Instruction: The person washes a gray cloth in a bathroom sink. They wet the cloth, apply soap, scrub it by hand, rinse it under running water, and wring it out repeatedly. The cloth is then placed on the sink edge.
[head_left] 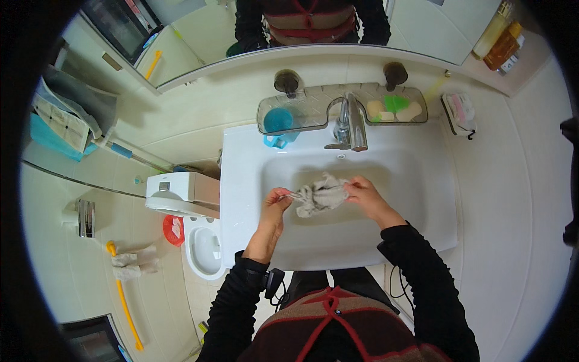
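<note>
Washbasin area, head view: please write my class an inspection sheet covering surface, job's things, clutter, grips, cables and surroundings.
Surface: white sink with a chrome tap.
Job's things: crumpled grey cloth, held over the sink.
Clutter: blue cup and soap-like pieces at the see-through shelf behind.
Grips: left hand and right hand each pinch the cloth, on opposite sides.
Cables: thin black cables near both sleeves.
Surroundings: mirror beyond; toilet and red bin to the left.

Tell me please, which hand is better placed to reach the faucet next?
Probably the right hand: it is nearly in front of the faucet, while the left hand is farther away, leftward. Both hold the pale cloth.
</note>
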`<state>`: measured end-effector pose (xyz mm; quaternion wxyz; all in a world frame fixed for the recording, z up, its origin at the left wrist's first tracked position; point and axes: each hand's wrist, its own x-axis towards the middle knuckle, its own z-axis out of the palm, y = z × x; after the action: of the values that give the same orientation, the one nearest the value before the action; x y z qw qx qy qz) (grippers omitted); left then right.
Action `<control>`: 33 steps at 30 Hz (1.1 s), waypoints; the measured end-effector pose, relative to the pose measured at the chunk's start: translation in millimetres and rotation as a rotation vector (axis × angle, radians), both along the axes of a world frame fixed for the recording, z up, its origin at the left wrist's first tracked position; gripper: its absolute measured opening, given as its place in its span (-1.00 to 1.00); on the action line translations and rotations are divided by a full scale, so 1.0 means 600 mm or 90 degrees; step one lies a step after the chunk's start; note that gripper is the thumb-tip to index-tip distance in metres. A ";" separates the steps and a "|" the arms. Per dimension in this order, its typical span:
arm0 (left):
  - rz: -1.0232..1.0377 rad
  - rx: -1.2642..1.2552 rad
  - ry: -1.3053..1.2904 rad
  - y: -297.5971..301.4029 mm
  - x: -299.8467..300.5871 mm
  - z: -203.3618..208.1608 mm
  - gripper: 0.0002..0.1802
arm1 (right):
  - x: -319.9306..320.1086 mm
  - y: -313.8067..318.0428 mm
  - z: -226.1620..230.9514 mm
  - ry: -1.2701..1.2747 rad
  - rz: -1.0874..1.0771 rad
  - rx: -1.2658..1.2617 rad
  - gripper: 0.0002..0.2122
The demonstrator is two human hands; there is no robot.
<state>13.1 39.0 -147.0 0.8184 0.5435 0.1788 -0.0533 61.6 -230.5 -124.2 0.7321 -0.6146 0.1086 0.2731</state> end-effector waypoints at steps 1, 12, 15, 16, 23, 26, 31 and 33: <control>0.014 -0.036 0.022 0.007 0.002 0.006 -0.84 | -0.001 -0.016 -0.005 0.008 -0.025 0.018 -0.84; -0.100 -0.178 0.015 -0.067 0.008 0.152 -0.82 | -0.027 -0.019 -0.016 -0.650 0.156 -0.486 -0.53; -0.116 -0.115 -0.018 -0.081 0.004 0.179 -0.82 | -0.056 0.034 0.127 -0.473 0.223 -0.346 -0.48; -0.124 -0.091 -0.029 -0.088 0.004 0.189 -0.82 | -0.063 0.046 0.150 -0.474 0.211 -0.349 -0.51; -0.113 -0.043 -0.174 -0.095 -0.015 0.284 -0.84 | -0.055 0.049 0.120 -0.506 0.110 -0.352 -0.79; -0.092 -0.066 -0.229 -0.056 -0.016 0.318 -0.85 | -0.043 0.017 0.081 -0.496 0.190 -0.386 -0.89; -0.079 -0.105 -0.234 0.016 -0.013 0.333 -0.85 | -0.040 -0.017 0.014 -0.351 0.109 -0.111 -0.87; -0.094 -0.138 -0.232 0.027 -0.015 0.329 -0.82 | -0.033 -0.008 0.028 -0.338 0.132 -0.080 -0.82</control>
<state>4.1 55.0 50.2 0.8849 0.4643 -0.0187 -0.0328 41.9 -235.2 -107.7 0.6635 -0.7166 -0.1338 0.1686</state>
